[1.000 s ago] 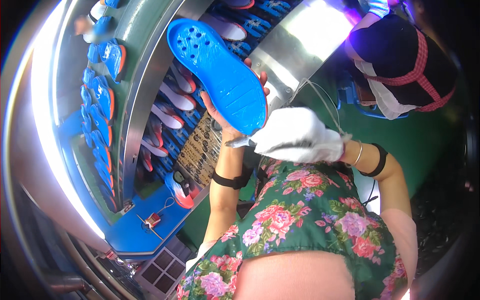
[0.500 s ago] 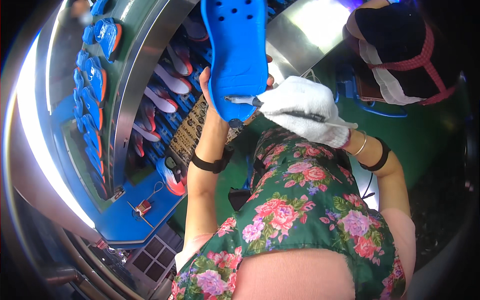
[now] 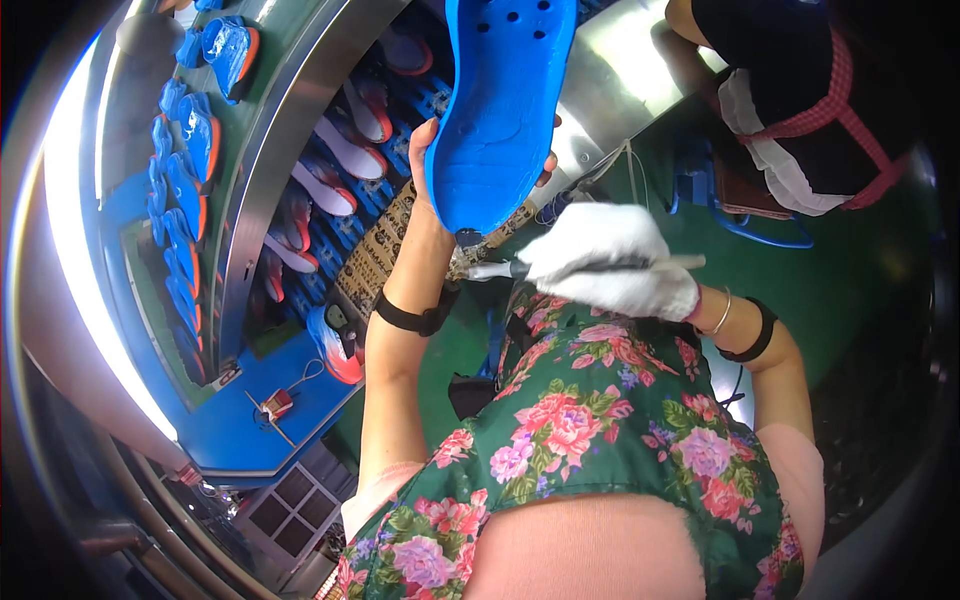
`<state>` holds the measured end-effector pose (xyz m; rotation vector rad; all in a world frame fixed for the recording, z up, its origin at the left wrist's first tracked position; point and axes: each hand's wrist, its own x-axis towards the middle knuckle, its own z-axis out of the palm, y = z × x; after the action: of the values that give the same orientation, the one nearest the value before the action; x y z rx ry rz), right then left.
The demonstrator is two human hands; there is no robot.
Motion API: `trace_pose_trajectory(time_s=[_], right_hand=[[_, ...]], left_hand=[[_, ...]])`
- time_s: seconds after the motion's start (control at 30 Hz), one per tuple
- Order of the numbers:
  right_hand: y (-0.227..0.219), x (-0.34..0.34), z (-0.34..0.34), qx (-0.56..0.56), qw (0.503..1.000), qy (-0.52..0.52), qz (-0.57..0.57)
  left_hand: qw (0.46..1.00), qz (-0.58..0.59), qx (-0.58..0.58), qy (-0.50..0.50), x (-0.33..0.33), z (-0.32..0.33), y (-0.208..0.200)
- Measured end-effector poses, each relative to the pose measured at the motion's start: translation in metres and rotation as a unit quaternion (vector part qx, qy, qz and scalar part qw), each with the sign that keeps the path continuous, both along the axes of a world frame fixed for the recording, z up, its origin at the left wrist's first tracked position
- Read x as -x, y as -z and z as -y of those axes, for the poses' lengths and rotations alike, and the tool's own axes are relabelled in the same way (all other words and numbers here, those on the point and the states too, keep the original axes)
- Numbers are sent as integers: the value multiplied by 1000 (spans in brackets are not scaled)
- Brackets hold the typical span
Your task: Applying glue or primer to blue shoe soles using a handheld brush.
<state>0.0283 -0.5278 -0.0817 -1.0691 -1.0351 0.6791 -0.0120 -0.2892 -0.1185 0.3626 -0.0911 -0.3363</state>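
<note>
My bare left hand (image 3: pixel 424 165) grips a bright blue shoe sole (image 3: pixel 497 120) from beneath, its thumb on the left edge and fingertips showing at the right edge. The sole is tilted up, with round holes at its far end and a wet-looking sheen on its inner face. In a white knitted glove, my right hand (image 3: pixel 610 262) is closed around a slim dark-handled brush (image 3: pixel 492 271). The brush tip sits just below the sole's near end, apart from it. Under the sole's near end, part of what lies there is hidden.
On the left, a green conveyor belt (image 3: pixel 135 290) carries several blue shoe parts (image 3: pixel 185 200) with orange edges. Racks with several pale-and-red shoes (image 3: pixel 325 190) stand beyond its metal rail. A blue table (image 3: pixel 230 430) lies lower left. Another person (image 3: pixel 790 110) is at the upper right.
The brush has left the sole's inner face and dropped toward me with my right hand. My left hand has raised the sole slightly and shifted it right.
</note>
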Motion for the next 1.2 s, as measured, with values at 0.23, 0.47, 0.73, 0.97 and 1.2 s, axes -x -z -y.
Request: trace_pose_trajectory(time_s=[0.23, 0.47, 0.73, 0.97, 1.2], right_hand=[[-7, -59, -9, 73, 979, 192, -17], [-19, -55, -16, -27, 945, 177, 275], [-29, -80, 12, 16, 961, 195, -198], [18, -77, -18, 154, 953, 176, -194], [58, -61, -16, 143, 939, 107, -296]], left_hand=[[984, -131, 102, -63, 22, 20, 10], [950, -202, 146, -187, 27, 23, 17], [984, 90, 46, -147, -6, -39, -56], [891, 1, 251, -378, -128, -150, -108], [875, -16, 277, -398, -158, -98, -120]])
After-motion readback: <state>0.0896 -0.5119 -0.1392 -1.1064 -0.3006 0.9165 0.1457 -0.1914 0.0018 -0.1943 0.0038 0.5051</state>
